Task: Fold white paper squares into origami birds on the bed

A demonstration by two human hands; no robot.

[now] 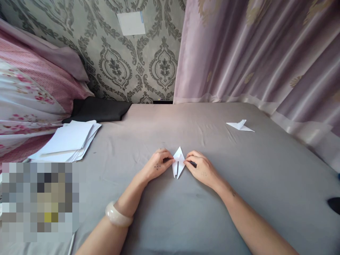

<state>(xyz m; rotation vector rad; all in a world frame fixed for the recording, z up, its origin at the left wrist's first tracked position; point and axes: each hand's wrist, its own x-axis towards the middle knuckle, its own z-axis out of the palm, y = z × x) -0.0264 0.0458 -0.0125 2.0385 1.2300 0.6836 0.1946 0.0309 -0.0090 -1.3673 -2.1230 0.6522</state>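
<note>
A small white folded paper (180,157) sits between my two hands, diamond-shaped with a point at the far end and a slit splitting its near half. My left hand (159,163) pinches its left corner between thumb and fingers. At the opposite corner, my right hand (201,168) grips the edge in the same way. A pale bangle (118,214) rings my left wrist. Farther off to the right lies another folded white paper piece (241,125), with wing-like points and a raised middle; neither hand touches it.
A stack of white paper sheets (69,138) lies at the left, in front of a black cloth-like item (99,109). Grey fabric (170,219) covers the surface. Curtains (239,53) hang at the right and left. A dark object (333,205) shows at the right edge; the lower left is blurred out.
</note>
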